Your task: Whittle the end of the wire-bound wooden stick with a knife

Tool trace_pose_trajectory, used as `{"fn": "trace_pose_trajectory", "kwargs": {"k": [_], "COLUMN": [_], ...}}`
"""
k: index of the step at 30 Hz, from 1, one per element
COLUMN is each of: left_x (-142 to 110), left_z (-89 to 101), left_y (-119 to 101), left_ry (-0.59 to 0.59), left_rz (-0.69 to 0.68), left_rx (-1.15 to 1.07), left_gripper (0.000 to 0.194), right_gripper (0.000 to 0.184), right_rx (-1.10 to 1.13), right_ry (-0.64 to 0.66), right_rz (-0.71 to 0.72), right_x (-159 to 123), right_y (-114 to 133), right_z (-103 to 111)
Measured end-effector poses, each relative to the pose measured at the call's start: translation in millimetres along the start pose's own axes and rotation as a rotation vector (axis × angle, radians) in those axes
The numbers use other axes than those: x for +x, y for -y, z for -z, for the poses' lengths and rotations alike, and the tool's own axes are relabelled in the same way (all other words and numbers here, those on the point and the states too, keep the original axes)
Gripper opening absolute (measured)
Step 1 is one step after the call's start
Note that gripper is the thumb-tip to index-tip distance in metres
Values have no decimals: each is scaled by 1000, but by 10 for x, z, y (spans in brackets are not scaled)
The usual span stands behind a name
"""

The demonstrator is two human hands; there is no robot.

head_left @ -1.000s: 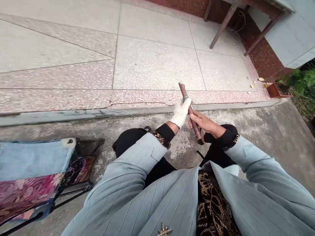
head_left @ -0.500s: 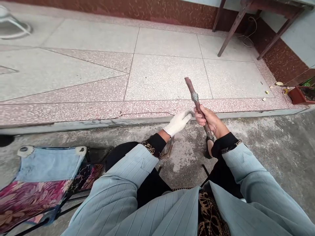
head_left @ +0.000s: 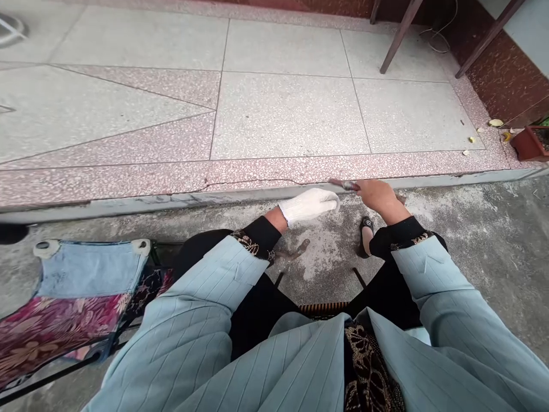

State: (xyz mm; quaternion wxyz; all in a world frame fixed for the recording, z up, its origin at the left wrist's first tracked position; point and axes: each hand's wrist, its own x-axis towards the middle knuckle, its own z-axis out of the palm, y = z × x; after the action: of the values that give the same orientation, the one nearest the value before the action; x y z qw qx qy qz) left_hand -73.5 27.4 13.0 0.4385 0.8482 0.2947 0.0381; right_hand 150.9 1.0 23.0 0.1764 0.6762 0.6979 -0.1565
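The stick point(head_left: 344, 184) lies nearly level in front of me, over the edge of the step point(head_left: 128, 197). Only its short reddish-brown end with a grey band shows, pointing left; the rest is hidden inside my fist. My right hand point(head_left: 377, 196) is bare and closed around the stick, knuckles up. My left hand point(head_left: 309, 205) wears a white glove. Its fingertips are just beside the stick's exposed end, and I cannot tell whether they touch it. The gloved fingers are curled, holding nothing that I can see.

Below the hands is rough grey ground point(head_left: 472, 240). A foot in a dark sandal point(head_left: 366, 231) rests on it under my right wrist. A curved brown tool handle point(head_left: 295, 252) shows beneath my left sleeve. A folding stool point(head_left: 77, 297) with a blue and patterned cloth seat stands at my left. Beyond the step is a tiled floor point(head_left: 278, 109), and a small red pot point(head_left: 528, 144) sits at its far right corner.
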Motion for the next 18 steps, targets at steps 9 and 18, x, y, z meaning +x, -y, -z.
{"fn": "trace_pose_trajectory", "kwargs": {"k": [9,18], "left_x": [-22,-50], "left_z": [165,22], "left_y": [146,184], "left_ry": [-147,15], "left_rz": [88,88], "left_rx": [50,-185], "left_gripper": [33,30], "right_gripper": [37,21], "right_rx": [647,1152], "right_ry": [616,-26], "right_rz": [934,294], "right_x": [-190,234], "right_y": [-87,-243], "right_z": [380,24]}}
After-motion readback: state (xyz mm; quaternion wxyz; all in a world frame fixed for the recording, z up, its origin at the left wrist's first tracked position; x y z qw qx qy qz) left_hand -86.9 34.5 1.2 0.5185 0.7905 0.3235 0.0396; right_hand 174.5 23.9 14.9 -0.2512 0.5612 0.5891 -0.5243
